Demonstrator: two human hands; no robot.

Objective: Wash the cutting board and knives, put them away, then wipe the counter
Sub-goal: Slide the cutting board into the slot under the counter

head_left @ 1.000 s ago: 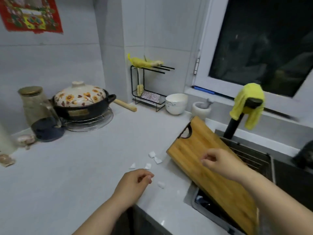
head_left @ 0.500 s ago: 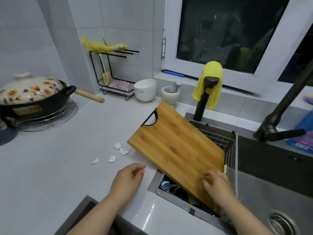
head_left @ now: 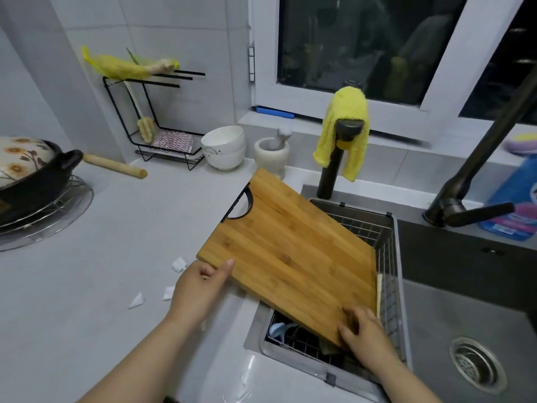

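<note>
Head view: the wooden cutting board (head_left: 290,251) lies slanted across the left rim of the wire basket (head_left: 388,257), its long axis running from far-left to near-right. Its handle cutout end points away and left of the basket, out over the counter (head_left: 116,228); the opposite end sits over the basket. The left hand (head_left: 200,286) grips the board's near-left corner, left of the basket, thumb on the top face. The right hand (head_left: 364,333) holds the near-right corner above the basket's front, fingers curled on the wood. White scraps (head_left: 178,264) lie on the counter left of the basket. Behind the basket, a yellow cloth (head_left: 350,112) drapes a dark post.
</note>
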